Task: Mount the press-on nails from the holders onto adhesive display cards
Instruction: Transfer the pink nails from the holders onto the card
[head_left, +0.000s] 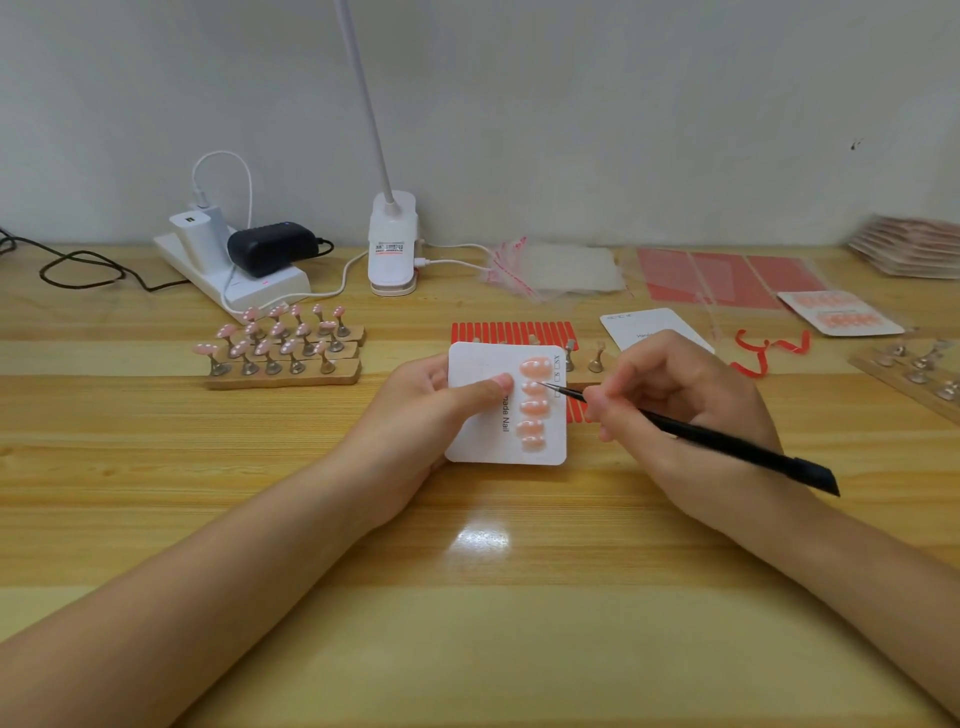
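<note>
My left hand (431, 400) holds a white display card (480, 436) above the table, thumb pressed on its face. Several pink press-on nails (535, 404) sit in a column along the card's right side. My right hand (670, 400) pinches a thin black tool (727, 441), and its fine tip touches the second nail from the top. To the left, wooden holder strips (283, 376) carry several pink nails on metal stands. An emptied holder (592, 364) shows behind the card.
A red adhesive strip sheet (511, 331) lies behind the card, with another white card (649, 327) and red peelings (769, 351) to the right. Further back are a finished card (841, 314), plastic bags (561, 270), a clip lamp (392, 244) and a power strip (234, 275). Bare holders (914, 369) are at far right.
</note>
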